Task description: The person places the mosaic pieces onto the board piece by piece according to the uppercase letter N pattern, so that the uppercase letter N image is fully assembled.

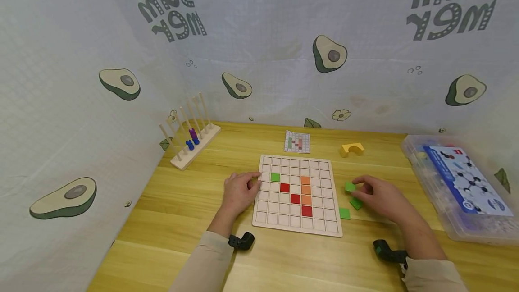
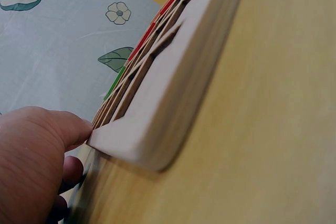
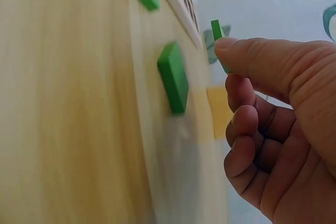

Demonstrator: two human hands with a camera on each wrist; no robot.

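At the left edge of a wooden grid board [image 1: 279, 225], the fingertips of my left hand [image 1: 239, 192] touch the rim; in the left wrist view the thumb [image 2: 79, 129] meets the pale board edge [image 2: 157, 114]. A green tile [image 1: 275, 177], three red tiles [image 1: 295, 198] and three orange tiles [image 1: 306, 190] sit in its squares. Right of the board, my right hand [image 1: 383, 197] pinches a green square tile [image 3: 217, 29] between thumb and index finger, raised above the table. Two more green tiles lie below it, one [image 1: 356, 203] under the fingers, another [image 1: 344, 213] beside the board.
Behind the board lies a printed pattern card [image 1: 297, 142], with a yellow arch block [image 1: 352, 149] to its right. A peg rack [image 1: 196, 148] with blue and purple beads stands back left. A clear plastic box [image 1: 430, 188] occupies the right side.
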